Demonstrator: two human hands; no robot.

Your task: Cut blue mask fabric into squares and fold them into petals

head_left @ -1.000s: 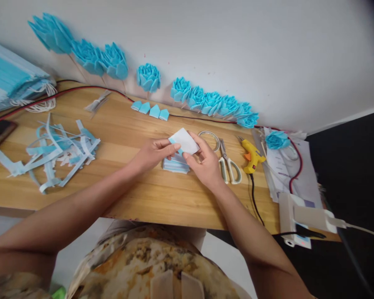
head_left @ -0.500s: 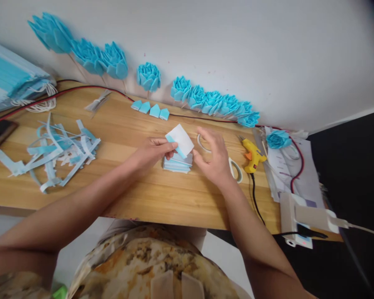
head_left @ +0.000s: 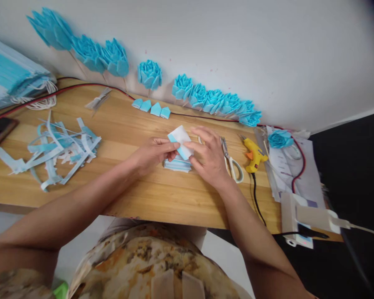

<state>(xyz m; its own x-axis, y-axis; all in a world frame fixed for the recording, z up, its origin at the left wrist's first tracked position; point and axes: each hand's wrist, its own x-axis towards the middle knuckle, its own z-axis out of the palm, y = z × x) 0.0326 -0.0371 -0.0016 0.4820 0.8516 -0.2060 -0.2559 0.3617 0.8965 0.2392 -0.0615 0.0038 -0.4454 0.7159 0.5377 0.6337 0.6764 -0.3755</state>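
Left hand (head_left: 152, 154) pinching white-and-blue square (head_left: 181, 136), thumb on top, just above small stack (head_left: 177, 165) on wood tabletop (head_left: 162, 199). Right hand (head_left: 211, 160) kinda half-open, fingers at square's edge, can't tell if gripping.

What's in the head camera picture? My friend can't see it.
A person's left hand pinches a small white-and-blue sheet, the right hand at its edge, by a stack on a wooden table. Tangled strips lie left, scissors and a yellow glue gun right; blue flowers line the wall.

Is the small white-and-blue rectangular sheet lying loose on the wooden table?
No, the left hand pinches the sheet, which partly hides a blue-and-white stack.
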